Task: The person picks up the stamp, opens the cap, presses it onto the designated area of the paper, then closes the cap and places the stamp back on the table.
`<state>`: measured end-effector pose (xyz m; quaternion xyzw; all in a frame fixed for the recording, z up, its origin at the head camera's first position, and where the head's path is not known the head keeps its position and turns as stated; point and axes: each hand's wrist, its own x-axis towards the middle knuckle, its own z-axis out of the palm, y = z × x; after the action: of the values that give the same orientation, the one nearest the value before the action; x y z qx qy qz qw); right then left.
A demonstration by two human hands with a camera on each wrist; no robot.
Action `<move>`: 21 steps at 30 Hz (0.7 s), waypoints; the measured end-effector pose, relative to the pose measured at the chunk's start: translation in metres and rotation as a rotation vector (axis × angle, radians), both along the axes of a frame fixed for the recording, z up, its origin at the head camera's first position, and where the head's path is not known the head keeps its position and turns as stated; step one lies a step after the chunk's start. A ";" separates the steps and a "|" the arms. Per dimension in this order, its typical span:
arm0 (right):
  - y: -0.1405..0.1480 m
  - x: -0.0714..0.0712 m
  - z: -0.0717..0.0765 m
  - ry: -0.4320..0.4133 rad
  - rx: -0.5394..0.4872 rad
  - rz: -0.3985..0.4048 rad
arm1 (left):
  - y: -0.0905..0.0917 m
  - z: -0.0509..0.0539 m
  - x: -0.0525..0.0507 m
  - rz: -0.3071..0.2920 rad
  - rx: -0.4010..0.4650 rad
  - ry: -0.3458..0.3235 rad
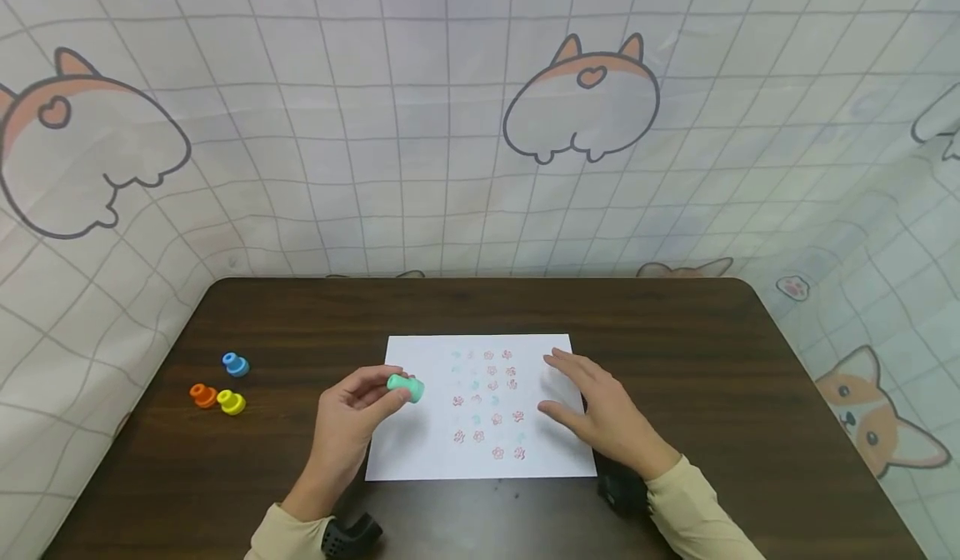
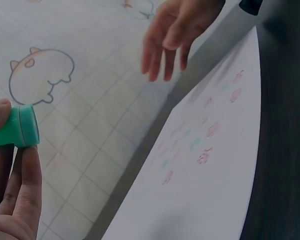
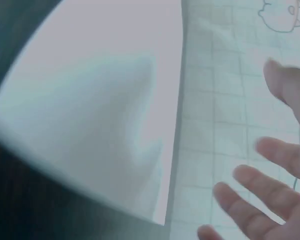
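Observation:
A green stamp [image 1: 406, 388] is pinched between the thumb and fingers of my left hand [image 1: 352, 417], above the left edge of a white sheet of paper [image 1: 405, 460]. In the left wrist view the stamp [image 2: 21, 126] lies sideways, its wide round end pointing right. Rows of small red and pale green printed marks, some flower-shaped, cover the middle of the paper. Over the paper's right side hovers my right hand [image 1: 607, 410], holding nothing. Its fingers [image 3: 255, 205] are spread apart in the right wrist view.
On the dark wooden table [image 1: 712, 377], left of the paper, stand a blue stamp [image 1: 236, 365], an orange stamp [image 1: 202, 395] and a yellow stamp [image 1: 231, 402]. A light checked curtain with cartoon dogs [image 1: 465, 127] surrounds the table's back and sides.

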<state>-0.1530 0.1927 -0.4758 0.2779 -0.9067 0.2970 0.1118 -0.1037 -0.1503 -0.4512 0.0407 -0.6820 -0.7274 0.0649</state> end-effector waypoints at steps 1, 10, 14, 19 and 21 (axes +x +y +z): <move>-0.002 0.001 0.001 0.004 -0.040 -0.007 | 0.002 -0.001 0.000 0.000 0.006 -0.017; -0.026 0.007 0.014 -0.196 -0.468 -0.001 | 0.023 -0.020 0.005 -0.057 0.113 -0.084; -0.036 0.009 0.016 -0.320 -0.660 0.032 | 0.025 -0.026 0.006 -0.081 0.191 -0.074; -0.052 0.016 0.014 -0.388 -0.810 0.052 | 0.027 -0.033 0.006 -0.119 0.262 -0.094; -0.058 0.020 0.013 -0.400 -0.837 0.067 | 0.029 -0.035 0.006 -0.138 0.277 -0.099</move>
<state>-0.1327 0.1346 -0.4630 0.1754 -0.7031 0.6886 0.0278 -0.0978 -0.1215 -0.4865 0.0381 -0.5786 -0.8144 -0.0254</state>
